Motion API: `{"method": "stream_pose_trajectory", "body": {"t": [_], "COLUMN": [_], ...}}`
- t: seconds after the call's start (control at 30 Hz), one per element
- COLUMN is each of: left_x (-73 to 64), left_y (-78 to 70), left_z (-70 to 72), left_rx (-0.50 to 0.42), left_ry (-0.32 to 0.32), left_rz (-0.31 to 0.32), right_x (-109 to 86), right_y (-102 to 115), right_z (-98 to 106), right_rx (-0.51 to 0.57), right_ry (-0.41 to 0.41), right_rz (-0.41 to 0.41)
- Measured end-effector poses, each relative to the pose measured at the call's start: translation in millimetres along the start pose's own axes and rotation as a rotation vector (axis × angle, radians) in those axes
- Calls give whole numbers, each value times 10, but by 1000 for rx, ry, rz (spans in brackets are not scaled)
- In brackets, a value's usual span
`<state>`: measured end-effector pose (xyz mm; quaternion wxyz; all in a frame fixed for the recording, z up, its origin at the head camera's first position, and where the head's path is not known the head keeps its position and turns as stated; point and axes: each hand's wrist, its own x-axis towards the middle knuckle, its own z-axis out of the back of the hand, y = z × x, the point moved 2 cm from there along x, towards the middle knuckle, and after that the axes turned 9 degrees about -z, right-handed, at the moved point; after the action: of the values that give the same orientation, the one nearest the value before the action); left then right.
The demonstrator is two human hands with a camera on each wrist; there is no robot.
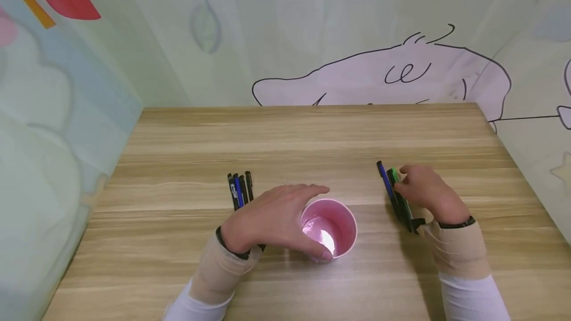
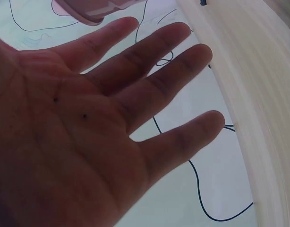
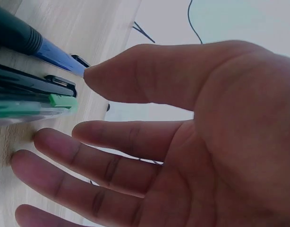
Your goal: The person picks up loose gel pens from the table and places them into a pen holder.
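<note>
A pink cup (image 1: 332,212) stands upright on the wooden table, its mouth facing up and its inside visible. My left hand (image 1: 281,219) spreads around the cup's left side, thumb toward the near rim and fingers toward the far rim. In the left wrist view, the fingers of that hand (image 2: 112,94) are extended, with a piece of the cup (image 2: 95,9) beyond them. My right hand (image 1: 424,189) hovers beside a bunch of pens: a blue pen (image 1: 385,178), a black one and a green one (image 1: 394,175). Seen from the right wrist, its fingers (image 3: 112,170) are loosely extended and hold nothing.
Several black and blue pens (image 1: 238,187) lie left of the cup, partly hidden behind my left hand. The wooden table (image 1: 312,133) ends at a cloth backdrop (image 1: 214,63) printed with cartoon figures, which also hangs along the left side.
</note>
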<state>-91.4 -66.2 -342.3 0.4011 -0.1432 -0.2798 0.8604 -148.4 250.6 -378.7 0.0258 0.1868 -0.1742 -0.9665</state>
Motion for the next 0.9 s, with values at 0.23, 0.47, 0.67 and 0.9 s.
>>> {"method": "stream_pose_trajectory", "body": {"t": [0.23, 0.47, 0.67, 0.9], "left_x": [25, 26, 29, 55], "left_y": [30, 52, 71, 108], "left_z": [-5, -12, -34, -73], "left_rx": [-2, -19, -35, -146], "left_ry": [17, 30, 55, 82], "left_rz": [-45, -90, -116, -126], "right_x": [21, 45, 60, 73], "right_y": [-28, -42, -43, -79], "right_z": [-10, -10, -19, -33], "right_rx": [7, 5, 23, 40], "right_ry": [19, 31, 29, 17], "right_rz": [-17, -46, -50, -40]}}
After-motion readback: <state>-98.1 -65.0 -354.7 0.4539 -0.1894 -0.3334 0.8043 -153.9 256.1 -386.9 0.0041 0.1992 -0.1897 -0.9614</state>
